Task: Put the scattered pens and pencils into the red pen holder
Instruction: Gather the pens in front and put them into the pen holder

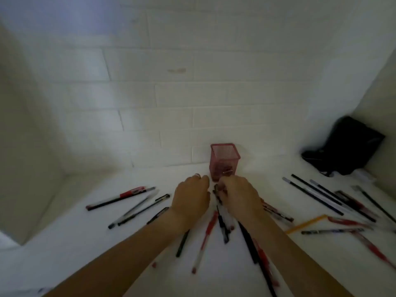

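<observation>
A person's two bare forearms reach across a white bench (90,249) toward a red wire-mesh pen holder (225,160), square in shape, which stands upright at 12 o'clock against a white brick-pattern wall (171,93). The left hand (191,197), a ring on one finger, is loosely curled with its fingers bent inward just short of the holder's base; whether it grips anything cannot be told. The right hand (240,195) is closed around a small bundle of pens (224,219), their dark and red barrels trailing back toward 6 o'clock beneath the palm. The frame is blurred, so exact finger contact is unclear.

Loose pens and pencils fan out over the bench. At 9 o'clock lie a red-and-black pen (120,198) and several slim dark-capped clear pens (139,210). Between the forearms, a red-grip pen (204,239) points toward 6 o'clock, with a black pen (182,243) partly under the left wrist. Toward 3 o'clock a cluster of long dark pencils (315,197) lies in near-parallel diagonals, with a yellow pencil (306,224) and more red pens (372,247) near it. A black bag (347,146) sits in the corner at 2 o'clock, well apart from the holder.
</observation>
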Motion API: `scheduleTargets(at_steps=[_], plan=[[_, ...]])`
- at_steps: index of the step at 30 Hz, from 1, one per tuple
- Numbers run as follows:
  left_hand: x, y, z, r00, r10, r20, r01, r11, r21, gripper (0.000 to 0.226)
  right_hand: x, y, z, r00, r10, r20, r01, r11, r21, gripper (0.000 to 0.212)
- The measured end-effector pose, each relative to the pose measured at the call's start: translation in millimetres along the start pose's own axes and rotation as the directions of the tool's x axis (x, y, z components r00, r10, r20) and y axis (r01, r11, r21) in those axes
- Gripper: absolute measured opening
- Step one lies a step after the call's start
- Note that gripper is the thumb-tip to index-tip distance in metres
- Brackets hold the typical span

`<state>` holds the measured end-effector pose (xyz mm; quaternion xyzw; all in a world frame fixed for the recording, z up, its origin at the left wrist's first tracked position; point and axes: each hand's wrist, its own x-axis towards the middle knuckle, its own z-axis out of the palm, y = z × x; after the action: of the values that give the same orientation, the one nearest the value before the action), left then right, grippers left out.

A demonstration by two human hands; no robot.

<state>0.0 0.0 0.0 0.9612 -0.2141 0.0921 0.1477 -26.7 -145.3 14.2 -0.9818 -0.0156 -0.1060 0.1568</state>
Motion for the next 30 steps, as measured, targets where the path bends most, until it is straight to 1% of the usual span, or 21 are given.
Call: scheduleTargets(at_steps=[2,4,7,12,13,15,18,20,22,23,25,27,30], plan=[[-7.8,1.9,0.7,1.000,0.000,0.030,-0.001,1.000,0.020,0.022,-6.4,-2.0,2.2,0.997,0.072,0.040,-0.071,0.997,-0.005,0.015],[-16.7,3.8,2.6,0.998,0.021,0.051,-0.024,0.999,0.047,0.022,-9.2,-4.0,9.7,0.993,0.102,0.067,-0.101,0.995,-0.019,0.013],[-27.1,4.4,6.6,0.998,-0.008,0.067,0.007,1.000,0.022,0.020,-13.3,-7.6,15.4,0.979,0.190,0.069,-0.189,0.982,-0.015,0.016],[-34.0,4.5,7.2,0.999,-0.033,0.039,0.034,0.999,-0.037,0.025,-18.9,-20.7,16.1,0.981,0.189,0.049,-0.185,0.981,-0.065,0.013],[-33.2,4.2,7.3,0.998,-0.044,0.036,0.046,0.998,-0.051,0.025,-19.2,-21.6,17.8,0.979,0.200,0.037,-0.197,0.978,-0.070,0.017],[-30.1,4.7,8.1,0.997,-0.076,0.035,0.079,0.992,-0.096,0.025,-19.4,-21.5,21.7,0.974,0.223,0.036,-0.221,0.974,-0.050,0.024],[-23.4,5.0,9.6,0.989,-0.137,0.053,0.143,0.976,-0.163,0.024,-19.0,-19.1,24.3,0.969,0.242,0.051,-0.241,0.970,-0.011,0.024],[-16.8,4.4,10.2,0.984,-0.169,0.063,0.179,0.960,-0.215,0.026,-18.2,-14.2,20.9,0.967,0.250,0.056,-0.253,0.965,0.063,0.018],[-9.3,2.8,9.2,0.978,-0.205,0.041,0.208,0.940,-0.270,0.026,-17.8,-9.4,13.9,0.966,0.251,0.063,-0.259,0.944,0.205,0.026],[-5.1,1.9,8.5,0.974,-0.228,0.019,0.223,0.927,-0.301,0.028,-17.1,-6.3,9.3,0.967,0.251,0.052,-0.255,0.929,0.268,0.028],[1.7,1.5,4.7,0.963,-0.265,-0.040,0.234,0.904,-0.358,0.031,-15.6,-1.7,-5.8,0.965,0.257,0.053,-0.257,0.882,0.396,0.021],[5.6,6.8,-4.0,0.957,-0.255,-0.137,0.188,0.909,-0.372,0.022,-15.5,0.0,-24.0,0.962,0.241,0.130,-0.273,0.800,0.534,0.016],[9.9,22.0,-18.6,0.940,-0.215,-0.264,0.094,0.909,-0.405,0.013,-11.7,2.7,-41.1,0.964,0.115,0.239,-0.245,0.734,0.634,0.009]])
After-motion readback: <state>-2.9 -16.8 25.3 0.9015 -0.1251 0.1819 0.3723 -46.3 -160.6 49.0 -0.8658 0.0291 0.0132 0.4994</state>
